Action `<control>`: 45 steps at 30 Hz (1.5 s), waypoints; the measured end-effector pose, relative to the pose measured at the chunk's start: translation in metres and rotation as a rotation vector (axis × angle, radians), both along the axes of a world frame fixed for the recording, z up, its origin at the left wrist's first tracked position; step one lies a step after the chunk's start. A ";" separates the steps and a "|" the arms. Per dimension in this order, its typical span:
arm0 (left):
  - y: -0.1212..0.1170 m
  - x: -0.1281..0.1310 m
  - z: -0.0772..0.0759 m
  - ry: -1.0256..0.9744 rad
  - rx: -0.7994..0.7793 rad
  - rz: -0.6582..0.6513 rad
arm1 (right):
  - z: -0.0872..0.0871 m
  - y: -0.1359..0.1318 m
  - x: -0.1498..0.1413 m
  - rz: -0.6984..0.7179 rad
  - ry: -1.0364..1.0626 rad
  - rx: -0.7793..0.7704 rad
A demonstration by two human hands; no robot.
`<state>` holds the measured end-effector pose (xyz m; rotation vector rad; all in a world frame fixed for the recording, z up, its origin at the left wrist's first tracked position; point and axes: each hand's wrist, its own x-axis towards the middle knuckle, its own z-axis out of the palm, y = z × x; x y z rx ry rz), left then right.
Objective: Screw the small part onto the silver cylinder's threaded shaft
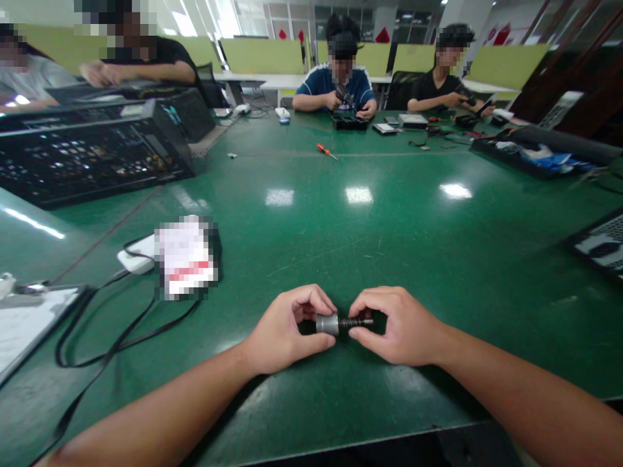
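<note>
Low in the middle of the head view, a small grey metal cylinder (327, 323) lies sideways, with a dark ridged shaft (359, 322) pointing right. Whether the ridges are a thread or a coil spring, I cannot tell. My left hand (291, 331) is closed on the cylinder, thumb below and fingers above. From the other side, my right hand (396, 324) curls round the shaft, its thumb and fingertips pinching it close to the cylinder. The shaft's tip shows inside the curve of that hand. Both hands are just over the green table (302, 240).
On the left are a badge card (187, 256) on a black lanyard (104, 357), a white box (139, 254) and a clipboard (36, 324). Behind them stands a black computer case (97, 152). An orange screwdriver (325, 150) lies further back. Several people sit across the table.
</note>
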<state>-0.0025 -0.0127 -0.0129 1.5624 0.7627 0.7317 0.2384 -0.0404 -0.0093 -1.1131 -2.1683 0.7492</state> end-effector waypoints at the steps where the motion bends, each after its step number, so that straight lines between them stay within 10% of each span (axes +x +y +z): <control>1: 0.000 0.000 0.000 0.001 0.001 0.002 | 0.000 0.000 0.000 0.002 0.001 -0.004; 45: 0.002 -0.005 0.003 -0.012 0.074 0.043 | 0.006 0.001 0.010 0.001 -0.040 -0.048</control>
